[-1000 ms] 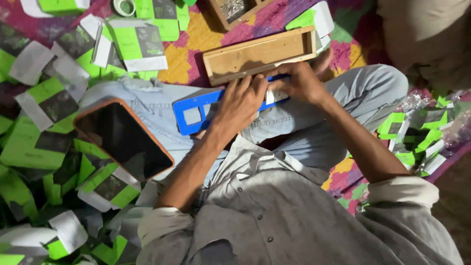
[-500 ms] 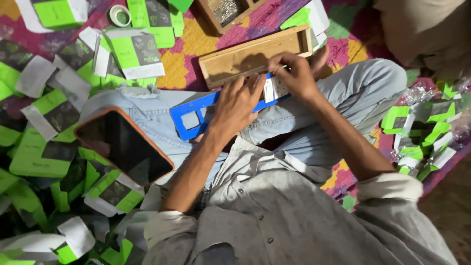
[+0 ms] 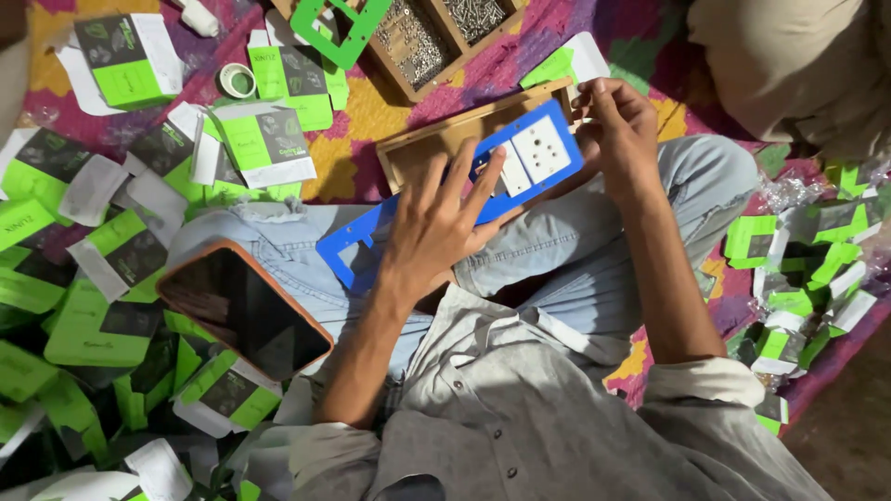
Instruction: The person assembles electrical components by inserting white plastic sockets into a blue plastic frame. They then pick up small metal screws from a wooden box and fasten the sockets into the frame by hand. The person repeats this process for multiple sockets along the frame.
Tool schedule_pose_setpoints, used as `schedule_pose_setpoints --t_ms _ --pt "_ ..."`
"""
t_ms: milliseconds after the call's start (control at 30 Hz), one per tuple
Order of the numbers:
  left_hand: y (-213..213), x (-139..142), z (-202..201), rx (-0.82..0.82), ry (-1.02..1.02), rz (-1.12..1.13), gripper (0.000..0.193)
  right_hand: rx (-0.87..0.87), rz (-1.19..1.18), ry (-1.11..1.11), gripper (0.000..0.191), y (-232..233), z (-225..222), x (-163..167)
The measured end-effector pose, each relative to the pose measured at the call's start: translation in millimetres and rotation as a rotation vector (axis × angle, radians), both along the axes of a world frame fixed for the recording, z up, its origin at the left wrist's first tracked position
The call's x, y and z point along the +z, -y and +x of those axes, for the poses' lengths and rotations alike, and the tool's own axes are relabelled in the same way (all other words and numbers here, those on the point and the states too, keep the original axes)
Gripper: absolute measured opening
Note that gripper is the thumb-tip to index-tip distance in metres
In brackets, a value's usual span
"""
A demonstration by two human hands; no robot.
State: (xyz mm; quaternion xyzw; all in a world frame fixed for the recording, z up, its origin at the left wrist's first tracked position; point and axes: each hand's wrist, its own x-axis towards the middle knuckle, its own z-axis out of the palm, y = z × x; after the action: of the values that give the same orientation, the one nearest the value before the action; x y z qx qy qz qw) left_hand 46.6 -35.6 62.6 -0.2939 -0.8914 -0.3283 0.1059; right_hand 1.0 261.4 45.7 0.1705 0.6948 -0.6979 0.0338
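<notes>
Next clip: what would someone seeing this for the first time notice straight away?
A bright blue switch-plate frame lies across the person's lap, the left hand spread on it and the right hand gripping its far end by a white socket module. Green-and-white cartons litter the floor on the left. A dark phone in an orange case rests on the left thigh.

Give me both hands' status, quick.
Left hand: open, fingers spread flat on the blue plate.
Right hand: closed on the blue plate's end.
</notes>
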Motion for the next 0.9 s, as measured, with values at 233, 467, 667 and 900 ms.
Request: schedule_pose_setpoints --t_ms 233,467,667,900 --pt "48.3 28.9 -12.1 0.347 -0.061 0.486 0.081 0.418 0.592 -0.252 0.019 52.8 -38.5 -6.5" --pt "49.7 0.0 11.3 0.398 0.514 1.588 0.088 0.747 1.237 -0.621 0.027 135.8 -132.8 -57.5" --pt "25.9 -21.5 5.5 0.098 1.065 2.148 0.078 0.708 1.571 -0.592 0.021 149.6 -145.5 -96.5" --pt "15.6 -32.6 2.5 -0.265 1.187 2.07 0.08 0.713 1.416 -0.619 0.017 141.2 -145.7 -99.7"
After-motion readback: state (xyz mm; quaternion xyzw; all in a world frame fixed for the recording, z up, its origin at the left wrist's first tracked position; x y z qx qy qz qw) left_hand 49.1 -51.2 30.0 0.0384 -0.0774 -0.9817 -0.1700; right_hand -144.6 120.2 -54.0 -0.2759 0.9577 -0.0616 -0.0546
